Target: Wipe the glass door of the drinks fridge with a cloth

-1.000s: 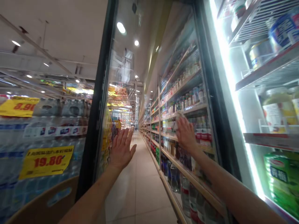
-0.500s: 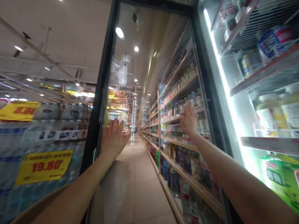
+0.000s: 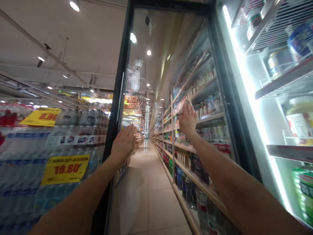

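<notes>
Ceiling lights (image 3: 74,6) glow — the floor (image 3: 160,209) is tiled.

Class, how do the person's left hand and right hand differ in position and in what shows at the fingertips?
The left hand is lower in view, beside the door's dark frame; the right hand is higher, farther from that edge. A pale, cloth-like scrap shows at the right hand's fingertips, none at the left hand's. Both are bare, backs toward the camera.
</notes>
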Available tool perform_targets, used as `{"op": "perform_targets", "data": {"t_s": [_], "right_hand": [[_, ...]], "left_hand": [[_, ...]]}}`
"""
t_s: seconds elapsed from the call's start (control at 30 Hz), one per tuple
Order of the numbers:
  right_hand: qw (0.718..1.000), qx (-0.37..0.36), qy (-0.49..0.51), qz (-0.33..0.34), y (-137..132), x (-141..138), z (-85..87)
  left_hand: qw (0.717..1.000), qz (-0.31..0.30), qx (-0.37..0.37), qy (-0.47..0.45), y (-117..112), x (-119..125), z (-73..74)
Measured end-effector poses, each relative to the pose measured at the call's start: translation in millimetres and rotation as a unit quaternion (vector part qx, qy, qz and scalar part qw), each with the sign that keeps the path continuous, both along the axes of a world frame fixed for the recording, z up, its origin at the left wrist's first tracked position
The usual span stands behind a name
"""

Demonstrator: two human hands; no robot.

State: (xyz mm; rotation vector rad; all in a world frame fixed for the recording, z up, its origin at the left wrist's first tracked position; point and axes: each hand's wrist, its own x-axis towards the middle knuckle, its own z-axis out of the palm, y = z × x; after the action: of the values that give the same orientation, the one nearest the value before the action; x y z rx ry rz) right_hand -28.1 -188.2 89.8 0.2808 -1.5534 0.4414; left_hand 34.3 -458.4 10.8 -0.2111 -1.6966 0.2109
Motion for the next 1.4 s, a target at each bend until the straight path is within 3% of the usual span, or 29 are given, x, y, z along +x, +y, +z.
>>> {"op": "perform_targets", "data": {"t_s": [0.03, 0.07, 0.13, 0.23, 0.3, 0.37, 0.47, 0.5, 0.53, 0.6, 0.67, 0.73, 0.77, 0.8, 0.87, 0.93, 1.0, 1.1, 1.17, 1.2, 1.27, 1.33, 1.4], "right_hand": [[1.0, -0.026, -0.009, 0.0, -0.9, 1.2, 5.4], [1.0, -0.004, -0.015, 0.006, -7.9, 3.1, 7.9], [0.99, 0.136, -0.012, 0.027, -37.1, 8.0, 2.7], [0.933, 0.355, 0.027, 0.057, -84.6, 13.4, -17.6], [0.902, 0.424, 0.042, 0.068, -93.2, 13.9, -22.1], [0.925, 0.372, 0.036, 0.069, -81.4, 12.6, -12.6], [0.987, 0.153, 0.012, 0.051, -59.4, 12.0, 6.6], [0.991, 0.125, 0.008, 0.046, -58.1, 13.0, 6.3], [0.988, 0.144, 0.008, 0.046, -60.9, 14.5, 0.5], [0.956, 0.285, 0.026, 0.058, -74.4, 18.0, -24.6], [0.893, 0.44, 0.063, 0.076, -86.7, 20.9, -53.8], [0.846, 0.519, 0.088, 0.081, -85.5, 22.7, -67.3], [0.852, 0.511, 0.086, 0.075, -78.9, 23.4, -64.9], [0.879, 0.467, 0.074, 0.064, -69.6, 24.0, -57.1], [0.949, 0.313, 0.035, 0.033, -49.9, 25.0, -34.3], [0.981, 0.193, 0.004, 0.011, -38.9, 26.0, -20.2], [0.976, 0.216, 0.005, 0.013, -40.1, 26.9, -29.1], [0.922, 0.383, 0.044, 0.036, -43.9, 24.9, -70.0], [0.915, 0.399, 0.054, 0.037, -31.1, 20.8, -86.7], [0.935, 0.35, 0.046, 0.029, -19.2, 18.3, -87.1], [0.986, 0.167, 0.017, 0.002, 8.4, 13.9, -75.1], [1.0, -0.005, -0.01, -0.022, 26.9, 11.8, -60.3], [0.999, -0.035, -0.02, -0.025, 24.6, 13.0, -57.9]], "left_hand": [[1.0, -0.001, 0.009, 0.001, 1.0, 1.5, 2.6], [1.0, -0.002, 0.018, 0.002, 1.7, 2.8, 5.2], [0.999, -0.008, 0.034, 0.0, 0.4, 4.6, 10.2], [0.997, -0.054, 0.047, 0.012, -9.8, 4.9, 16.1], [0.992, -0.097, 0.069, 0.047, -19.3, 4.3, 18.5], [0.986, -0.123, 0.09, 0.075, -26.8, 4.5, 19.8], [0.985, -0.133, 0.083, 0.077, -30.4, 6.9, 20.8], [0.985, -0.136, 0.079, 0.077, -30.3, 7.9, 21.1], [0.984, -0.139, 0.077, 0.079, -30.0, 8.9, 21.5], [0.983, -0.143, 0.072, 0.084, -30.7, 10.5, 22.1], [0.984, -0.145, 0.06, 0.085, -33.2, 11.8, 22.1], [0.986, -0.143, 0.042, 0.076, -35.7, 13.1, 21.1], [0.987, -0.14, 0.035, 0.07, -35.8, 13.6, 20.2], [0.988, -0.135, 0.03, 0.063, -34.5, 14.0, 19.1], [0.99, -0.123, 0.034, 0.052, -27.3, 13.4, 15.8], [0.991, -0.109, 0.06, 0.044, -14.9, 11.1, 10.9], [0.991, -0.084, 0.095, 0.035, -1.4, 8.3, 4.4], [0.993, -0.044, 0.104, 0.021, 10.7, 5.9, -5.7], [0.995, -0.034, 0.088, 0.023, 10.9, 6.0, -10.6], [0.996, -0.031, 0.081, 0.026, 9.4, 6.4, -12.1], [0.996, -0.026, 0.078, 0.037, 5.6, 7.2, -13.5], [0.995, -0.026, 0.079, 0.046, 3.6, 7.4, -13.0], [0.996, -0.03, 0.077, 0.045, 6.4, 6.5, -11.7]]}}
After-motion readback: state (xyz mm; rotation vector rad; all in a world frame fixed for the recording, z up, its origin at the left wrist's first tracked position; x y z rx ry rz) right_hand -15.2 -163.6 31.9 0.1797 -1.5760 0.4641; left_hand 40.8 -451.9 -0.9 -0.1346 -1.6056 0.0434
